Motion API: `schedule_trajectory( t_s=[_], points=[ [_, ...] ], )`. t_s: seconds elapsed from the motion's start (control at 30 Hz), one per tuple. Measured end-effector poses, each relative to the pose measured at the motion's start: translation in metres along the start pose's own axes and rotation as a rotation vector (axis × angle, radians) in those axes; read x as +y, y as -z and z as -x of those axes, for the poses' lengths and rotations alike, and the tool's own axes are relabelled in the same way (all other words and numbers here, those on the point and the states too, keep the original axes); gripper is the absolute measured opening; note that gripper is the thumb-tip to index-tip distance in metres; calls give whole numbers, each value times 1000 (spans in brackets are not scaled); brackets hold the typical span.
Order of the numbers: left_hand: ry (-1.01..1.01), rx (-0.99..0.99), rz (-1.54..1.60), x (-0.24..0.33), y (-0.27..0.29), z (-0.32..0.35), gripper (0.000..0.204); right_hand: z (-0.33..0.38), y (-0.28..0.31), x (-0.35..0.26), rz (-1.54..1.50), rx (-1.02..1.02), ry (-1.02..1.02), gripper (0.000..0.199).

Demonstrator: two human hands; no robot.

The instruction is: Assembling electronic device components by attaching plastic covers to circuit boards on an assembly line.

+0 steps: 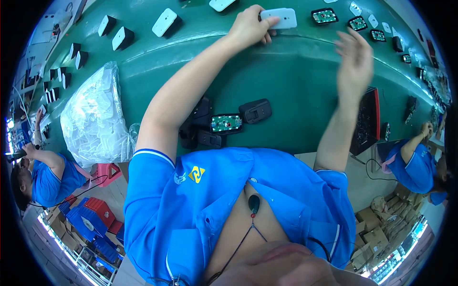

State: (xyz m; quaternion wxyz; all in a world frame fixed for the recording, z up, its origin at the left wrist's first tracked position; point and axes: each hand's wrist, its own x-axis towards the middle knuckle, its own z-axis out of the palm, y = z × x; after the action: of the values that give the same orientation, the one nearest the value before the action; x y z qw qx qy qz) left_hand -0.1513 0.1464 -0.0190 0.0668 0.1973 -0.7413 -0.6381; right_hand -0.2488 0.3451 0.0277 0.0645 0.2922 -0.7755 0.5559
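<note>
White rounded-rectangular plastic housing (279,17) lies at the far edge of the green counter (286,76), at about twelve o'clock in the view, with the left hand (249,26) clamped on its left end, fingers curled around it. The right hand (355,62) hangs in the air at about one o'clock, blurred, fingers spread apart and holding nothing, well apart from the housing. Just past the housing, toward one o'clock, a row of small black-framed green circuit boards (324,16) runs along the counter. Near the person's chest, at the middle of the view, sit another green circuit board in a black frame (226,123) and a black plastic clip-shaped casing (255,110) just beside it. A bulging clear plastic bag of white parts (95,117) rests at nine o'clock.
</note>
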Motion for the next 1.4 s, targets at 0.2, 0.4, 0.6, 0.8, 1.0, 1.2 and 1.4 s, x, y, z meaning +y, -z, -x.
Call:
schedule_trajectory(
  t_s=[0.2, 0.4, 0.6, 0.8, 1.0, 1.2, 1.4],
  points=[
    [152, -8, 56, -6, 10, -45, 26, 26, 131, -1, 422, 72, -356, 18],
    [330, -81, -278, 2, 20, -56, 27, 70, 150, 24, 843, -304, -560, 20],
    [279, 93, -616, -6, 27, -40, 59, 81, 160, 70, 763, -290, -389, 12],
    [-176, 403, -798, 14, 30, 16, 42, 86, 190, 93, 822, -366, -323, 16],
    [-437, 681, -959, 22, 92, 166, 22, 79, 184, 102, 855, -272, -241, 17],
    [49, 1310, -1065, -9, 168, 286, 12, 82, 186, 107, 824, -340, -324, 13],
    [516, 1433, -1171, -81, 232, 349, 19, 68, 185, 103, 934, -398, -358, 11]
  ],
)
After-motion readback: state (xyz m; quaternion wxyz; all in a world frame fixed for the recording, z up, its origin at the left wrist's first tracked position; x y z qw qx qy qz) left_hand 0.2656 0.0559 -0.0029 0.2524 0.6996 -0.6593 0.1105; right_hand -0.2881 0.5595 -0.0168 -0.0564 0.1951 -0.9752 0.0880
